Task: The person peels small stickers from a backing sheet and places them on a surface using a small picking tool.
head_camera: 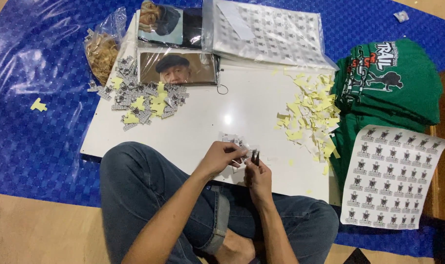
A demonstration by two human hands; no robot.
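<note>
left hand [221, 157]: pinching a little stack of cut stickers [234, 142] over the white board [208, 122]
right hand [258, 176]: gripping one small sticker [255, 156], right beside the stack
peeled backings [310, 115]: piling up further right

Folded green shirts [393, 83] lie stacked beside a printed sticker sheet [391, 178]; yellow paper scraps [310, 115] litter the white board [222, 115]; a bag of rubber bands [103, 49] rests on the blue tarp [37, 122].

Floor: pale tan floor [32, 230], smooth.
Covering: glossy blue tarp [37, 122] spread across it, wrinkled.
Counter: white board [208, 117] lying flat on the tarp.
Light: overhead glare on board.
</note>
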